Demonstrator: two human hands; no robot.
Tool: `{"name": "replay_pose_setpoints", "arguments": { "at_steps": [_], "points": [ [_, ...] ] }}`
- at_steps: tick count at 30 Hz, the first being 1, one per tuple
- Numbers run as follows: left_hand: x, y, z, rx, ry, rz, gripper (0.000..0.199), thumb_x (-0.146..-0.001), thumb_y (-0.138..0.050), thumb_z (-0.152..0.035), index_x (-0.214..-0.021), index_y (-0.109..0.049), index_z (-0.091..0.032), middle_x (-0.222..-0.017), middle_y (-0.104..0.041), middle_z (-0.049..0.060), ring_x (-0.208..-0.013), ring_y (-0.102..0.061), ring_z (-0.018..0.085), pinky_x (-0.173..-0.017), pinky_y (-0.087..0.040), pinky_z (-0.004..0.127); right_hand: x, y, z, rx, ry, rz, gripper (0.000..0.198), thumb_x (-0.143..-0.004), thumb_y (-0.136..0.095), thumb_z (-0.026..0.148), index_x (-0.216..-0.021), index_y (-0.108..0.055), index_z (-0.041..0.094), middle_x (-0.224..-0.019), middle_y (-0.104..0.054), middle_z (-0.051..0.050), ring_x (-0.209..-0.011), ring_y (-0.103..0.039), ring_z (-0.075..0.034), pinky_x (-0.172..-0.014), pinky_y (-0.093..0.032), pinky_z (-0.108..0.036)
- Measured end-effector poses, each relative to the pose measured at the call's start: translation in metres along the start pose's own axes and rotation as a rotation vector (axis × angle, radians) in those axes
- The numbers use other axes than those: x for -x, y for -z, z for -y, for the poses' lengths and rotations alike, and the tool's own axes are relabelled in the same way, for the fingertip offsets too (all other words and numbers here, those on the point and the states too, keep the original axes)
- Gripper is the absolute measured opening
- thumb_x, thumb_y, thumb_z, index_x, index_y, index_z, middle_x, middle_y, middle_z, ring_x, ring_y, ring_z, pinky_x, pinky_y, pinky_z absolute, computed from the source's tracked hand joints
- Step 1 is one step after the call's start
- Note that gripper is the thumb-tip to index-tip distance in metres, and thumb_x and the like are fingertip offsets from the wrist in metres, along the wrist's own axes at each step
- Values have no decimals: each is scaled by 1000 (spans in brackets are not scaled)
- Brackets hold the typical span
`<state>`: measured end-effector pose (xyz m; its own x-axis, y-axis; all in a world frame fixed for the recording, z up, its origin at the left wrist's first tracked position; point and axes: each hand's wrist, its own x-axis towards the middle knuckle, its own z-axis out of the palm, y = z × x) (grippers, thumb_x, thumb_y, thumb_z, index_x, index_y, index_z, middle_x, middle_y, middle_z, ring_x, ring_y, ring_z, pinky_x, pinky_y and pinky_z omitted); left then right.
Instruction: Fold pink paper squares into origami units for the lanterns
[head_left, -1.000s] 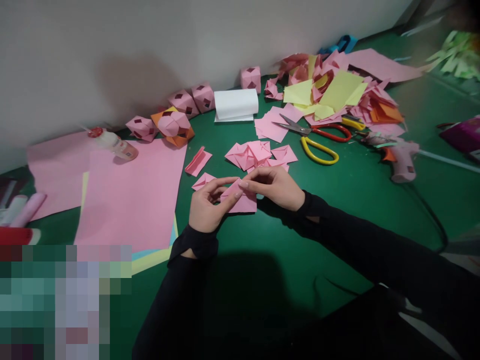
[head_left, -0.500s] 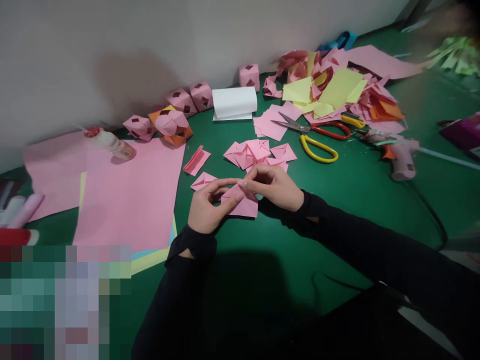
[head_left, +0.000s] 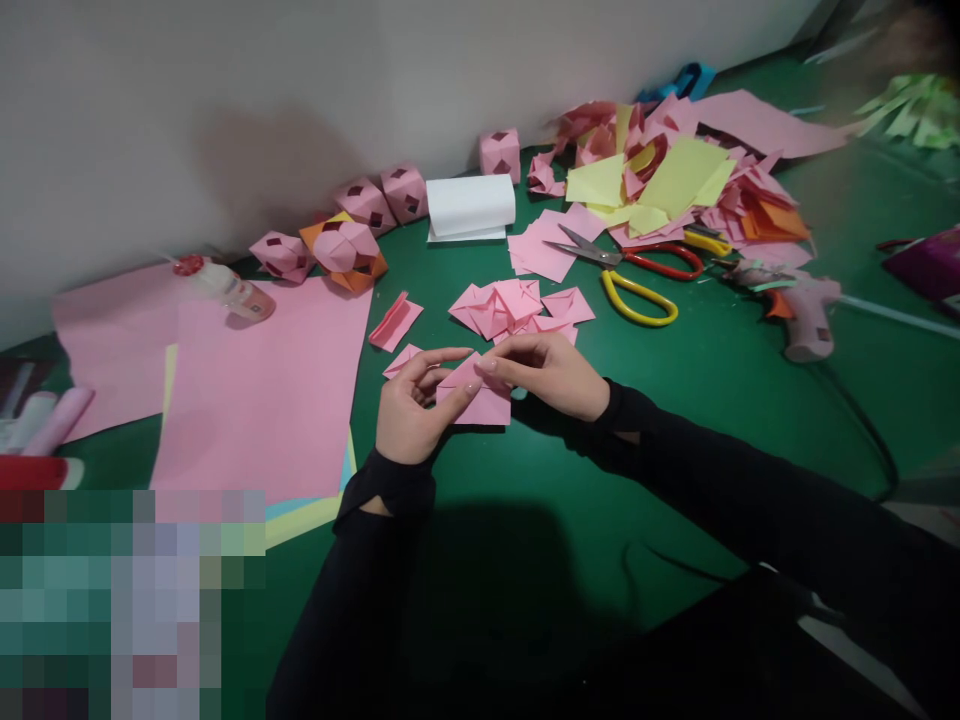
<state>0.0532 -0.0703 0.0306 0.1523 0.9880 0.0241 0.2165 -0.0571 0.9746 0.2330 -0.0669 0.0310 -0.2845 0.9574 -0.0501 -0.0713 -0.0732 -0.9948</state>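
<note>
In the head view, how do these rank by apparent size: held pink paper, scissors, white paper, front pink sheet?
1. Front pink sheet
2. Scissors, by overall span
3. White paper and held pink paper: too alike to rank; the latter is partly covered.

The folded pink paper [head_left: 484,405] has shifted slightly left and toward the far edge of the table [head_left: 750,390] since a moment ago, and the left hand [head_left: 415,408] has its forefinger straighter.

A pale wall [head_left: 420,80] backs the green table [head_left: 570,530].
</note>
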Motion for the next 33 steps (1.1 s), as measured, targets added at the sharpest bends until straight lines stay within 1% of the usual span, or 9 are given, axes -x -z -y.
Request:
{"name": "replay_pose_setpoints", "arguments": {
  "at_steps": [3, 5, 9, 13, 17, 21, 24, 28, 33],
  "points": [
    [0, 0, 0, -1, 2, -5, 36, -68, -80, -31, -101, -71, -18, -71, -68, 1, -55, -54, 9, -48, -35, 21, 0, 1, 1, -35, 1, -9, 35, -72, -77, 46, -77, -70, 13, -64, -61, 0, -60, -52, -11, -62, -43, -29],
    [1, -1, -1, -6, 18, 5, 36, -68, -80, -32, -100, -71, -18, -69, -68, 0, -55, -54, 9, -47, -34, 21, 0, 1, 0, -52, -7, -25, 34, -71, -78, 45, -76, -69, 12, -63, -61, -1, -60, -53, -11, -61, -43, -29],
    [2, -2, -1, -9, 49, 29, 35, -69, -79, -32, -100, -70, -19, -58, -61, -4, -48, -45, 7, -45, -31, 21, -1, 0, -1, -50, -19, -37, 34, -70, -79, 44, -71, -66, 13, -63, -62, -1, -58, -52, -10, -58, -42, -27],
    [1, 0, -3, -13, 53, 35, 34, -68, -79, -32, -99, -70, -19, -54, -55, -6, -45, -41, 6, -45, -31, 22, -1, 1, 0, -9, -40, -11, 34, -72, -78, 45, -74, -68, 13, -62, -59, 1, -57, -50, -9, -55, -40, -25],
    [0, 2, -5, 102, 81, 23, 35, -68, -79, -31, -99, -69, -19, -59, -60, -5, -51, -49, 7, -48, -36, 20, -1, 2, 4, 42, -103, 35, 38, -77, -72, 50, -70, -64, 13, -62, -58, 1, -56, -52, -9, -55, -43, -24],
    [1, 3, -6, 162, 94, -8, 35, -67, -79, -29, -99, -68, -18, -66, -63, -3, -57, -55, 8, -51, -40, 19, -1, 4, 4, 79, -143, 103, 39, -76, -71, 51, -68, -61, 14, -62, -58, 2, -55, -54, -9, -53, -45, -24],
    [0, 3, -6, 139, 91, -6, 35, -67, -79, -29, -99, -68, -18, -66, -63, -2, -56, -54, 8, -47, -39, 19, -1, 6, 0, 91, -115, 126, 38, -76, -72, 51, -69, -61, 15, -59, -57, 2, -53, -53, -9, -52, -43, -24],
    [0, 3, -5, 125, 93, 1, 37, -67, -79, -30, -100, -67, -18, -65, -62, -2, -52, -51, 8, -45, -38, 20, -1, 7, -3, 133, -59, 112, 38, -76, -72, 51, -68, -60, 15, -57, -56, 2, -52, -52, -10, -51, -40, -24],
    [0, 3, -4, 156, 103, -23, 39, -66, -80, -30, -100, -66, -17, -66, -64, -1, -56, -56, 9, -50, -44, 19, -1, 5, -1, 120, -59, 90, 44, -78, -68, 56, -66, -59, 15, -55, -56, 2, -50, -53, -10, -50, -42, -24]
  ]
}}
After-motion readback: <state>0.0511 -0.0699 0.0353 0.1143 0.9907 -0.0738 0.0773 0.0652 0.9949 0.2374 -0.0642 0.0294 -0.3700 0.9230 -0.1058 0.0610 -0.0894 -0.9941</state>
